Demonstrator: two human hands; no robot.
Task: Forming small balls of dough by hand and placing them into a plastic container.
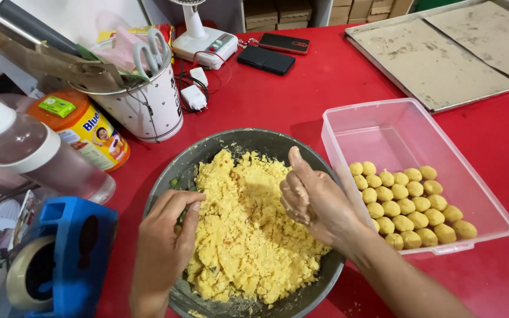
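Observation:
A dark round bowl (219,144) on the red table holds a heap of crumbly yellow dough (245,229). My left hand (163,238) rests on the bowl's left rim, fingertips pinching into the dough's edge. Over the right side of the bowl, my right hand (313,197) is closed in a fist with the thumb up; what it squeezes is hidden inside the fingers. To the right stands a clear plastic box (402,126) with several small yellow dough balls (410,206) lined up in its near half.
A metal baking tray (437,59) lined with brown paper lies at the back right. Two phones (266,59), a small fan base, a white cup with scissors (148,109), an orange tin, a clear bottle (25,150) and a blue tape dispenser (66,253) crowd the left.

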